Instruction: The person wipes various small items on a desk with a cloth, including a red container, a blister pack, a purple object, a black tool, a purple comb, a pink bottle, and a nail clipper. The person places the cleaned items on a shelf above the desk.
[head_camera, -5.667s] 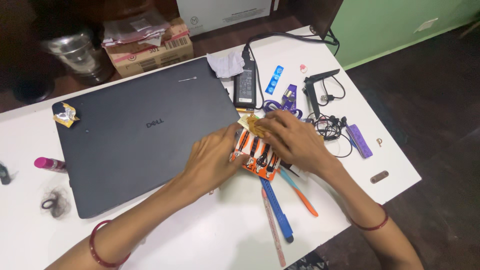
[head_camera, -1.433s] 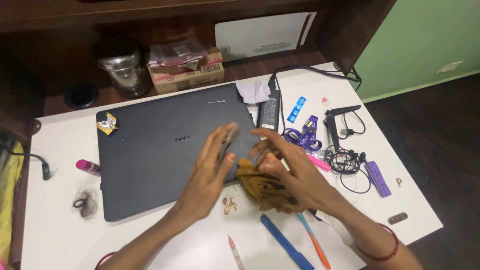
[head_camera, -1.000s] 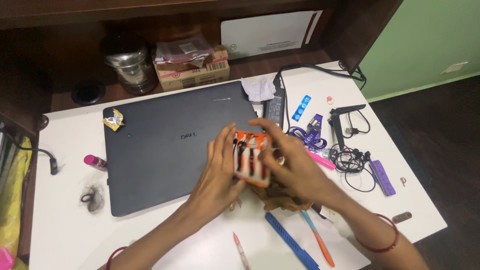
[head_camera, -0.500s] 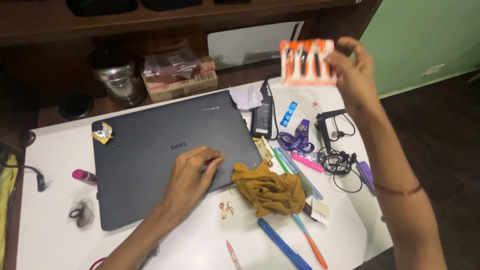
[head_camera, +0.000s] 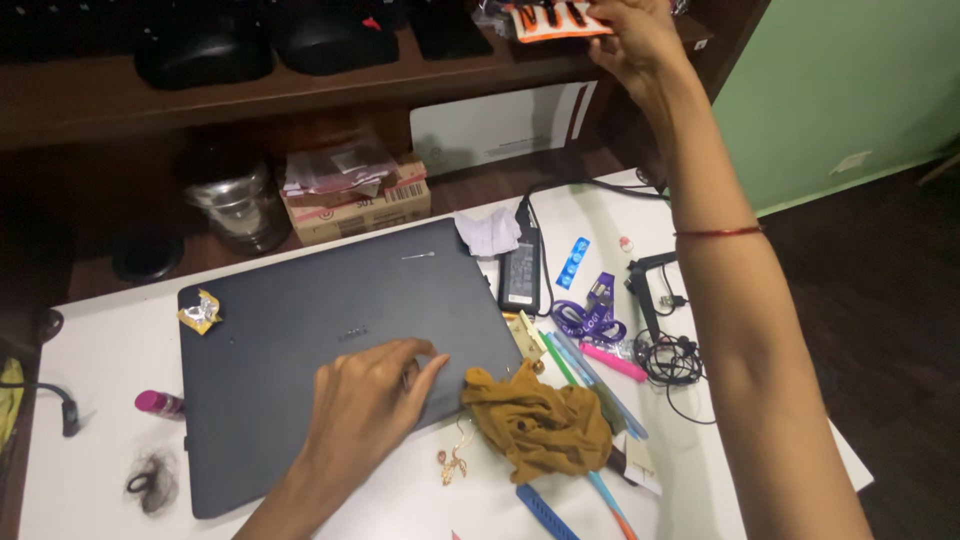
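Note:
My right hand (head_camera: 632, 38) is raised to the wooden shelf (head_camera: 300, 90) at the top and grips an orange card of black hair clips (head_camera: 552, 18) that rests on the shelf's edge. Flat on the lid of the closed dark laptop (head_camera: 300, 330) lies my left hand (head_camera: 365, 405), fingers spread and holding nothing. A crumpled mustard-brown cloth (head_camera: 540, 425) sits on the white table (head_camera: 90, 340) just right of that hand, and a small gold earring (head_camera: 452, 462) lies below it.
On the table lie a black charger brick (head_camera: 521, 268), purple lanyard (head_camera: 590, 318), tangled black earphones (head_camera: 668, 358), pens, a blue strap (head_camera: 545, 512), a pink tube (head_camera: 158, 404), a hair tie (head_camera: 148, 482) and a gold wrapper (head_camera: 200, 311). A steel pot (head_camera: 232, 200) and cardboard box (head_camera: 355, 200) stand behind.
My right hand lifted the card of hair clips from the table up to the shelf. My left hand let go of it and settled flat on the laptop lid.

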